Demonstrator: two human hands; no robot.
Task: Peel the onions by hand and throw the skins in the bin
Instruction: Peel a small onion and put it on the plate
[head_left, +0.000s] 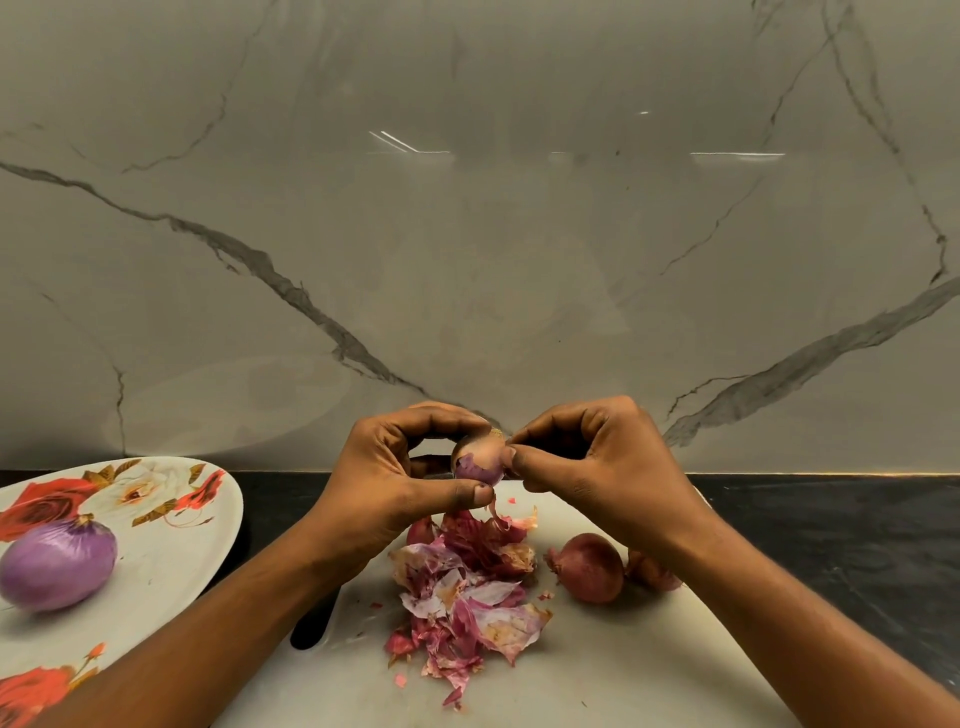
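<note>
Onion (478, 462) pinched above white board (597, 665); skins (467, 587) beneath; marble wall (467, 260).

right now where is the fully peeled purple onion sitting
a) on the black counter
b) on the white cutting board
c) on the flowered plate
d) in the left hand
c: the peeled onion lies on the flowered plate at the left, away from the skins on the board.
</note>
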